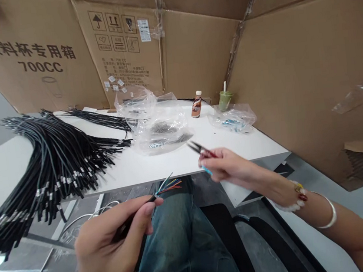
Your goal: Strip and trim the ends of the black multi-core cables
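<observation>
My left hand (pixel 120 234) pinches a black cable (pixel 152 198) between thumb and forefinger. Out of the cable's stripped end fan several thin coloured wires (pixel 170 185), among them orange, blue, yellow and white ones. In my right hand (pixel 224 164) are slim pointed pliers (pixel 199 148), dark at the jaws and red at the handle. A light blue bit shows under those fingers; whether it is part of the pliers I cannot tell. The jaws point up and to the left, apart from the wires. Both hands are in front of the table's near edge.
A big bundle of black cables (pixel 62 154) lies at the table's left and hangs over the edge. Clear plastic bags (pixel 157 130) hold small metal parts. Behind stand a small bottle (pixel 196 104), a green cup (pixel 225 100) and another bag (pixel 234 121). Cardboard walls (pixel 197 47) enclose the table (pixel 159 169).
</observation>
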A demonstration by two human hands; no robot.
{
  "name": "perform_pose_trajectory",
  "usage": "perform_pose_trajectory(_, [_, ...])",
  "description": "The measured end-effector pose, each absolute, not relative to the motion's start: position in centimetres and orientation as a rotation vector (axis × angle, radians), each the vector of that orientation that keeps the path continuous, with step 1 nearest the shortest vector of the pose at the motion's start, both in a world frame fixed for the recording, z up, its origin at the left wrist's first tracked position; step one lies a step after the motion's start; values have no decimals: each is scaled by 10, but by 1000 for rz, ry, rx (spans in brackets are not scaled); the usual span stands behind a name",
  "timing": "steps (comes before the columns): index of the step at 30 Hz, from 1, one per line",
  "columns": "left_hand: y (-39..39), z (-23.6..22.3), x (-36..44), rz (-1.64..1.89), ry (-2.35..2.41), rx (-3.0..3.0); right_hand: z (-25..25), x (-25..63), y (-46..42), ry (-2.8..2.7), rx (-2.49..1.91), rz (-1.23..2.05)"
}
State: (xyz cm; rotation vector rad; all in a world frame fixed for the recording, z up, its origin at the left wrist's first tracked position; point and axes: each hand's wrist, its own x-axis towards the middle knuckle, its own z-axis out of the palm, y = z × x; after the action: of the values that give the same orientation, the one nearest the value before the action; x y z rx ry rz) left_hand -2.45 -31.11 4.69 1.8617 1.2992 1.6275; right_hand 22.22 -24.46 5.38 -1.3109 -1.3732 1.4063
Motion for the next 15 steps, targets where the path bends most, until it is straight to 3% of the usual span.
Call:
perform_pose_trajectory(2, [-307, 45, -25, 1598, 1313, 1840, 57, 252, -212, -1274, -1576, 860])
perform_pose_trajectory(6, [-299, 41, -30, 1534, 1274, 1865, 65, 323, -144, -1039, -1777, 360])
perform_pose_trajectory(15, [-291, 36, -24, 1554, 1374, 1676, 48, 391, -73, -1045, -1863, 45])
